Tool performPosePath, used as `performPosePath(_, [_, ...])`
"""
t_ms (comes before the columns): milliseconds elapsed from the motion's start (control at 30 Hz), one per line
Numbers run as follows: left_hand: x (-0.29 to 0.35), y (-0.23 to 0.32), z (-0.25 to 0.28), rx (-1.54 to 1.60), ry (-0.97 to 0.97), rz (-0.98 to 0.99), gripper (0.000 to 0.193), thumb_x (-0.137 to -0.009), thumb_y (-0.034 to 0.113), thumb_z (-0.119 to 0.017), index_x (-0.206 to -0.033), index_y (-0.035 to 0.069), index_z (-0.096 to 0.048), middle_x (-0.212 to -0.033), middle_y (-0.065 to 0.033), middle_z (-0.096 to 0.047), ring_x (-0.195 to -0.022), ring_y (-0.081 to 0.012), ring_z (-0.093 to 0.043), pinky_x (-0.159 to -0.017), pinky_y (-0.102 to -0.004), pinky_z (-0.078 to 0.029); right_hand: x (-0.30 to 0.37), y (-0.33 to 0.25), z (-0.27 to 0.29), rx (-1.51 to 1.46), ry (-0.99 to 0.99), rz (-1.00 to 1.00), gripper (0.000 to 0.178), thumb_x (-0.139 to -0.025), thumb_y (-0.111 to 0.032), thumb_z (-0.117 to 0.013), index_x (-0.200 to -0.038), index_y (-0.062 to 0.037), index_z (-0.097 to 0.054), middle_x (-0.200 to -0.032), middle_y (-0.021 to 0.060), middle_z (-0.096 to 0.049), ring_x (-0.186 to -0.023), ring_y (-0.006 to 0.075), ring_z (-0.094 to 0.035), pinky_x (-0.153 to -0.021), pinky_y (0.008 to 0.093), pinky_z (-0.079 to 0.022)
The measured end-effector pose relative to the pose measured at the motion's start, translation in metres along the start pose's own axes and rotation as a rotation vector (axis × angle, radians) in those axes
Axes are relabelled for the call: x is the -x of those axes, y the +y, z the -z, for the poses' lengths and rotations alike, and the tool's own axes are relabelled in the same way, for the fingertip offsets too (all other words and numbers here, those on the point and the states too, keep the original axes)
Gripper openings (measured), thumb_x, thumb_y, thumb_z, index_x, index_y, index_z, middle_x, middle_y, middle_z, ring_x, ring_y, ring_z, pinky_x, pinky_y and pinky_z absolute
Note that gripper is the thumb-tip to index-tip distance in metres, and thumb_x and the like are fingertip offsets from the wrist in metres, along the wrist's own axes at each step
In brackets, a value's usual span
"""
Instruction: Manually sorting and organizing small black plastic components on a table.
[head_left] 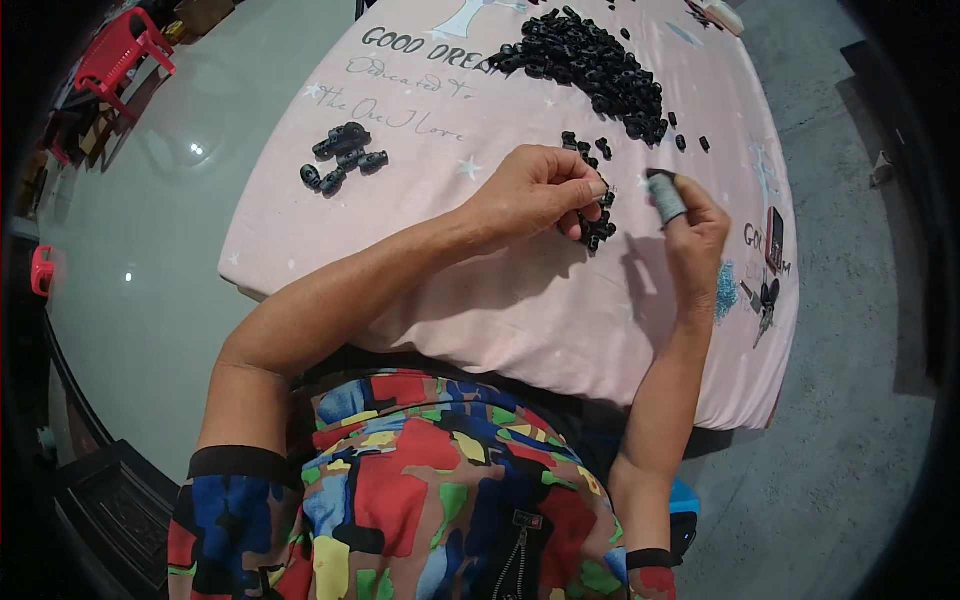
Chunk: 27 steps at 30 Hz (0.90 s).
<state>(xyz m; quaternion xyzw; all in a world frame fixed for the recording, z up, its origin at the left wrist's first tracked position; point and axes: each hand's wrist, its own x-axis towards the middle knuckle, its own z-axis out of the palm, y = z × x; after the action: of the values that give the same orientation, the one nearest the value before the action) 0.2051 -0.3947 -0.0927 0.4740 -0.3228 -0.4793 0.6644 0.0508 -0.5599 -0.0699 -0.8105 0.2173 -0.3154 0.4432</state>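
My left hand is curled over a small cluster of black plastic parts on the pink cloth, fingers pinched together on some of them. My right hand is raised just to the right, with a grey cot on one finger and a small black part held at its tip. A large heap of the same black parts lies further away on the cloth. A smaller group of black parts sits off to the left.
The pink printed cloth covers a round table. A few loose black parts lie near the heap. Red plastic stools stand far left on the shiny floor. The concrete floor is at right.
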Motion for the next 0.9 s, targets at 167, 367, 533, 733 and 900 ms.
performPosePath(167, [-0.002, -0.006, 0.007, -0.047, -0.036, -0.014, 0.022, -0.098, 0.027, -0.065, -0.102, 0.006, -0.066, -0.086, -0.0021, -0.068, -0.066, -0.0052, -0.059, -0.058, -0.0176, -0.043, 0.01, -0.018, -0.027, -0.071, -0.271, -0.025, 0.013, -0.09, -0.004, -0.068, -0.1, 0.001, -0.073, -0.084, 0.0023, -0.068, -0.073, 0.0058, -0.06, -0.064, 0.0212, -0.048])
performPosePath(367, [-0.004, -0.004, 0.005, -0.083, 0.024, -0.059, 0.02, -0.097, 0.02, -0.064, -0.095, 0.0, -0.068, -0.079, -0.0047, -0.068, -0.063, -0.0091, -0.058, -0.058, -0.0218, -0.049, 0.01, -0.013, -0.028, -0.039, -0.199, -0.012, 0.014, -0.086, 0.0, -0.065, -0.097, 0.0013, -0.074, -0.085, 0.0016, -0.069, -0.072, 0.0053, -0.06, -0.063, 0.0216, -0.048])
performPosePath(533, [-0.009, 0.007, 0.004, -0.125, 0.005, -0.056, 0.023, -0.097, 0.022, -0.063, -0.103, 0.0, -0.068, -0.081, -0.0041, -0.068, -0.063, -0.0085, -0.058, -0.058, -0.0215, -0.049, 0.008, -0.014, -0.03, -0.139, -0.04, 0.012, 0.015, -0.086, 0.0, -0.068, -0.099, 0.001, -0.074, -0.084, -0.0004, -0.069, -0.074, 0.0045, -0.06, -0.066, 0.0202, -0.049])
performPosePath(733, [-0.007, 0.022, 0.029, -0.697, 0.173, -0.323, 0.038, -0.098, 0.026, -0.062, -0.126, 0.0, -0.062, -0.107, -0.0103, -0.07, -0.1, -0.0179, -0.065, -0.087, -0.0315, -0.052, -0.002, -0.01, -0.004, -0.148, 0.07, -0.105, 0.011, -0.089, -0.005, -0.072, -0.097, 0.0014, -0.075, -0.076, -0.0041, -0.065, -0.066, 0.0012, -0.054, -0.057, 0.017, -0.041])
performPosePath(900, [-0.021, -0.019, 0.051, -1.122, 0.184, -0.672, 0.05, -0.094, 0.034, -0.062, -0.129, -0.001, -0.056, -0.12, -0.0213, -0.062, -0.104, -0.0395, -0.061, -0.09, -0.0482, -0.049, 0.004, 0.01, -0.034, 0.09, -0.187, -0.173, 0.016, -0.082, -0.014, -0.069, -0.087, 0.0012, -0.071, -0.063, 0.0088, -0.065, -0.055, 0.0137, -0.058, -0.054, 0.0318, -0.047])
